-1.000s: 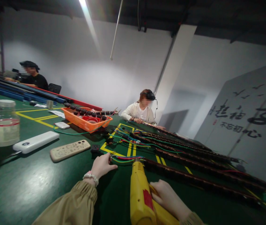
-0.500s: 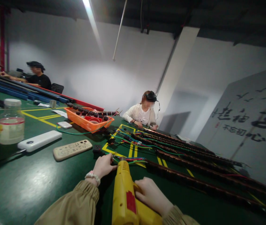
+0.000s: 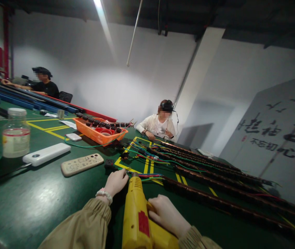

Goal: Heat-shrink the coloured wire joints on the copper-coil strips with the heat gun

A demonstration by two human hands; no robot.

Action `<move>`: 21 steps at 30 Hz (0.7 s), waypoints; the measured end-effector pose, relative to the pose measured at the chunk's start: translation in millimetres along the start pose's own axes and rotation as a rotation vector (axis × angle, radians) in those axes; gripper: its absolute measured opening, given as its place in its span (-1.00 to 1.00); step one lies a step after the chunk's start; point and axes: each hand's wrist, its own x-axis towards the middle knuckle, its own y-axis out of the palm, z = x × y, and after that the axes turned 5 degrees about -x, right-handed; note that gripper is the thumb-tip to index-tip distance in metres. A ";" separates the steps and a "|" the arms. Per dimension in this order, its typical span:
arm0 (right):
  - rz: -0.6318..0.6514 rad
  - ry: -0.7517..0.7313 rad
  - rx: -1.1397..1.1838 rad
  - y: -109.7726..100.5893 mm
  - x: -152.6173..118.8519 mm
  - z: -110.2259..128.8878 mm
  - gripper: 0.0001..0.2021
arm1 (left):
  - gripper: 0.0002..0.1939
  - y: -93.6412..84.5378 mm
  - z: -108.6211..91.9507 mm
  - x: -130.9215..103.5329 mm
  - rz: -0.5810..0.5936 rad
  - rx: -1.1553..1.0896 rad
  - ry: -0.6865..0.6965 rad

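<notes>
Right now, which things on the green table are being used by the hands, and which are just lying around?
Being used:
- yellow heat gun, gripped by the right hand
- coloured wires, pinched by the left hand
- long dark strip that the wires come from

Just lying around:
- remote control
- white power bank
- jar
- orange tray

A long green surface (image 3: pixel 33 207) runs across the room, marked with yellow lines (image 3: pixel 147 166). On it, towards the left, stand a clear jar with a white lid (image 3: pixel 16 133), a white power bank (image 3: pixel 46 154) and a beige remote control (image 3: pixel 82 164) — all near one another. Farther back lie a small white device (image 3: pixel 73 137) and an orange tray (image 3: pixel 99 133) of black parts. To the right, dark long strips (image 3: pixel 215 176) lie side by side, coloured wires (image 3: pixel 147 157) trailing from their near ends — a small black socket (image 3: pixel 109 163) sits just beside them.
</notes>
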 end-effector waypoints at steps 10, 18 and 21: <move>0.037 -0.032 -0.018 -1.6 2.6 7.3 -0.88 | -0.65 4.0 2.5 5.7 -0.009 -0.017 -0.047; 0.013 -0.062 0.045 3.3 3.2 10.2 -0.86 | -0.63 8.5 8.9 9.1 -0.016 -0.127 -0.048; 0.013 -0.051 0.068 3.8 1.1 7.8 -0.84 | -0.64 9.4 9.6 8.9 -0.024 -0.150 -0.049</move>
